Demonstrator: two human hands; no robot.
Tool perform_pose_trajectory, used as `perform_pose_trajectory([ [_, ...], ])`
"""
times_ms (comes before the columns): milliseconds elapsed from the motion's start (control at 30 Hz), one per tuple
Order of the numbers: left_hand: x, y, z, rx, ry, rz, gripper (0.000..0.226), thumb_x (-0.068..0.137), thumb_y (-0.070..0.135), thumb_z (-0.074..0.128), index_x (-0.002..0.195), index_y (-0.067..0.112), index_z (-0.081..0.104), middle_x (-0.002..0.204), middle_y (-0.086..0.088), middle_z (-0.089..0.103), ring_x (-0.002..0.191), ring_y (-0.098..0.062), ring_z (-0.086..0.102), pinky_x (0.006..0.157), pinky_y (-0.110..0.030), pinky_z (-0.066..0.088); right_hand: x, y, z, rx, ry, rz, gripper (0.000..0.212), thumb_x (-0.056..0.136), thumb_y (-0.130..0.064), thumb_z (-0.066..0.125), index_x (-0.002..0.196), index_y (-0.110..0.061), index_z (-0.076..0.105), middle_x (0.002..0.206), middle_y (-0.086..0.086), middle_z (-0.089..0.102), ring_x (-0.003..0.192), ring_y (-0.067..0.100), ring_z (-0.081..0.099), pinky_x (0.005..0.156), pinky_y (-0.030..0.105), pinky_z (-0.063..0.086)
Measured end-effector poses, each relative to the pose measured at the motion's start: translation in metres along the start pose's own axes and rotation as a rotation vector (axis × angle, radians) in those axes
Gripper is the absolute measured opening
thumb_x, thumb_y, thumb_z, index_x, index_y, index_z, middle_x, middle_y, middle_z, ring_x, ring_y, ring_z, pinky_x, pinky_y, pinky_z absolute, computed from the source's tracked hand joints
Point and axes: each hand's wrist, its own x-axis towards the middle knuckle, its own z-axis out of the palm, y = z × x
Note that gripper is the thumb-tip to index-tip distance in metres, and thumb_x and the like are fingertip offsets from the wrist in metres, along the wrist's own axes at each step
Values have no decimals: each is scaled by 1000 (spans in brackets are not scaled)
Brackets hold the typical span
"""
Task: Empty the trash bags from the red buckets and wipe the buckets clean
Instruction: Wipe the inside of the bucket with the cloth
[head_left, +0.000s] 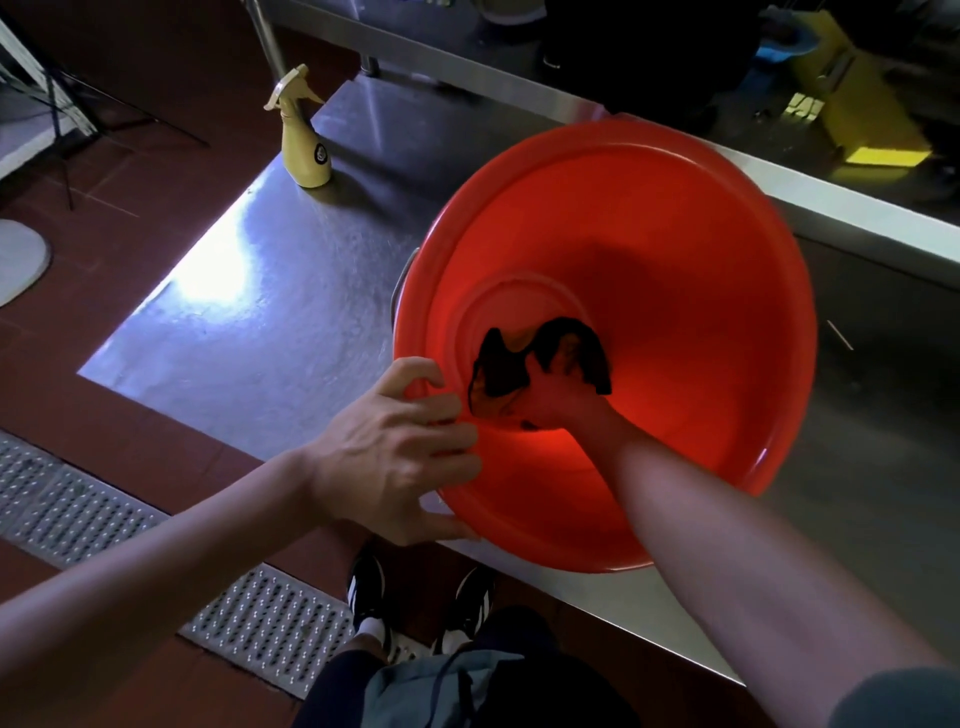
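Note:
A large red bucket (701, 249) stands tilted toward me on a steel table (270, 312), its mouth facing the camera. My left hand (395, 452) grips the near left rim, fingers curled over the edge and thumb under it. My right hand (563, 400) reaches deep inside the bucket and holds a dark cloth (501, 369) against the bottom. The cloth bunches around the fingers and hides part of them. No trash bag shows in the bucket.
A yellow spray bottle (306, 140) stands on the table's far left corner. A perforated metal floor drain (156, 561) runs along the red floor at my feet. Yellow and blue equipment (852, 104) sits behind the counter at the top right.

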Motion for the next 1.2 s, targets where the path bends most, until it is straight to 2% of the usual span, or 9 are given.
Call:
perform_pose_trajectory([
  [100,0,2,0,-2,1,15,50,86,67,69,71,20,59,71,4,48,72,-18,43,93,-43,36,-15,-5,3,-137,207,-24,88,92,-52,60,160,-32,8,167,21,1,151,49,4,113,64,24],
  [167,0,2,-1,-9,-5,18,49,85,66,70,71,21,58,71,4,48,71,-18,43,92,-42,37,-17,-4,9,-157,330,-36,76,96,-48,53,160,-33,14,167,20,6,150,50,7,111,68,24],
  [267,0,3,-3,-15,-15,12,49,85,65,70,71,21,55,72,3,46,72,-19,42,91,-42,37,-14,0,13,-127,404,-69,77,97,-49,51,161,-35,11,167,19,5,150,50,6,110,74,18],
  [467,1,10,1,-3,8,-8,52,85,67,68,67,21,54,69,5,45,70,-16,40,93,-40,35,-3,6,13,-217,385,-227,90,94,-62,51,158,-43,-9,169,8,-8,153,44,-7,106,81,6],
  [600,2,9,1,-8,2,0,51,85,67,68,68,21,53,69,4,44,70,-16,38,92,-41,34,11,10,17,-354,375,-345,81,97,-62,46,160,-40,-2,170,1,-5,154,38,-11,110,79,1],
  [767,5,9,0,-20,-1,4,51,83,66,72,68,21,52,70,4,43,70,-17,38,91,-40,33,22,7,19,-491,368,-514,81,94,-57,55,161,-29,19,170,3,7,156,37,2,110,79,4],
  [867,7,9,1,-28,-6,-19,51,82,65,73,68,21,52,69,3,41,70,-18,39,91,-41,33,34,2,14,-551,350,-537,85,87,-56,64,158,-28,29,168,4,19,154,37,16,107,80,15],
  [1000,8,11,0,-43,-14,-51,50,83,63,72,67,20,53,70,5,38,70,-17,39,93,-40,32,47,-10,-9,-497,384,-543,89,94,-53,56,162,-30,4,170,0,-5,156,30,-7,116,70,8],
  [1200,7,12,-2,-34,-24,-65,50,84,63,72,66,21,53,68,5,42,68,-17,41,95,-39,32,60,-28,-30,-380,407,-516,83,96,-47,57,162,-28,10,170,3,3,156,31,1,120,63,10],
])
